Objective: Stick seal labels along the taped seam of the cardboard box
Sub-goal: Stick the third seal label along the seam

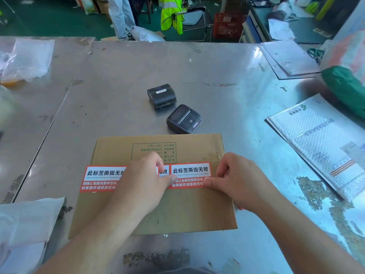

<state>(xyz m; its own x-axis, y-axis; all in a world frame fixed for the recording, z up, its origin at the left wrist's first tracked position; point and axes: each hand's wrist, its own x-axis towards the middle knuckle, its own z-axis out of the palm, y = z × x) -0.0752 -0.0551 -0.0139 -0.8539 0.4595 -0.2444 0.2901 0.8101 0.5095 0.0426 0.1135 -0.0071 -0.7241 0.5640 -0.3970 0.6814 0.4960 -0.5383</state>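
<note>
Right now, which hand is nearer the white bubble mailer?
Right. The right hand pinches the right end of the seal label, toward the bubble mailer; the left hand is at its left end, farther off.

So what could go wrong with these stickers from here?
The right label, held at its ends by the left hand and right hand, could go down crooked or wrinkled on the cardboard box. The left label seems to reach past the box's left edge, so that end might snag.
</note>
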